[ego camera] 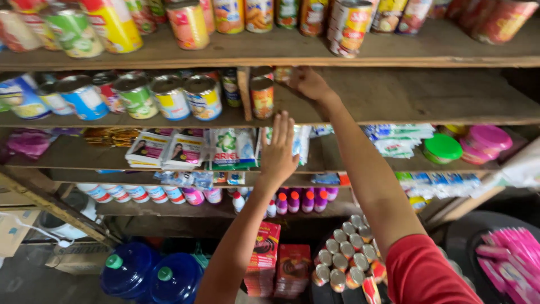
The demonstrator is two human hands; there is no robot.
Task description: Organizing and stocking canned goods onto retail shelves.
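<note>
Wooden shelves (394, 59) filled the head view, stacked tier on tier with goods. We had our right hand (308, 83) up on the second shelf, fingers closed about a small can (283, 74) at its back, mostly hidden behind the hand. Our left hand (277, 151) lay open, fingers spread, its tips touching the shelf edge just beneath an orange-labelled can (261, 97) beside a wooden divider (244, 93).

We judged the small can rigid, fairly heavy for its size and smooth-sided, best taken around its body.

Tilted cans (135, 97) lined the same shelf to the left. Lower down, sachets (232, 148), a green-lidded tub (442, 148), small bottles (292, 201), blue water jugs (128, 269) and a cluster of tins (346, 256) stood on the floor level.
</note>
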